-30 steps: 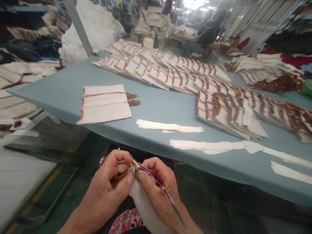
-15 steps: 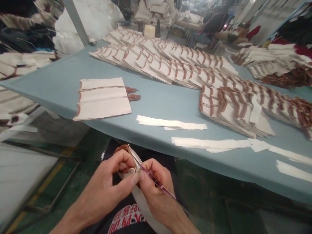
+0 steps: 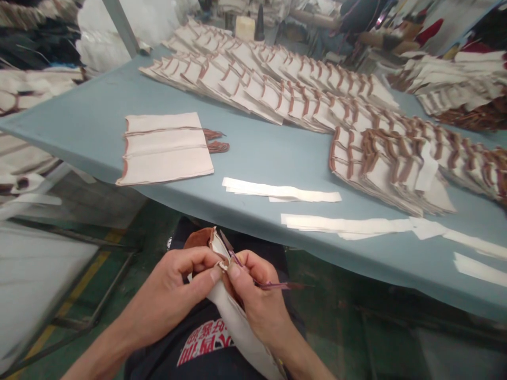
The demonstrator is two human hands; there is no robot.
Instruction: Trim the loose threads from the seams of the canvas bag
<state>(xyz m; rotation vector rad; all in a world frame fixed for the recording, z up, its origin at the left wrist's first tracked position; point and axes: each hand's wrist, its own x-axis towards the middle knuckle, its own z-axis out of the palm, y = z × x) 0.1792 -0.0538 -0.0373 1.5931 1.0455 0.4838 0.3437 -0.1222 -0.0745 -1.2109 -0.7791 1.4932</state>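
A cream fabric piece with brown edging (image 3: 233, 322) hangs over my lap. My left hand (image 3: 184, 279) pinches its upper edge between thumb and forefinger. Close beside it, my right hand (image 3: 257, 295) grips the same fabric and also holds a slim purple tool, seemingly small scissors (image 3: 277, 286). A dark pointed part of the tool shows above the right fingers, and its purple part sticks out to the right. The fingers hide the exact spot where the fabric is pinched.
On the blue-green table (image 3: 95, 148) lie a flat cream panel (image 3: 166, 150) with brown ties, pale strips (image 3: 281, 191) near the front edge, and long overlapping rows of cream-and-brown pieces (image 3: 253, 89). A metal post (image 3: 121, 26) stands at the back left.
The tool in my right hand has swung so its purple end points more to the right. More of the brown fabric and the cream piece shows. The camera view has shifted slightly.
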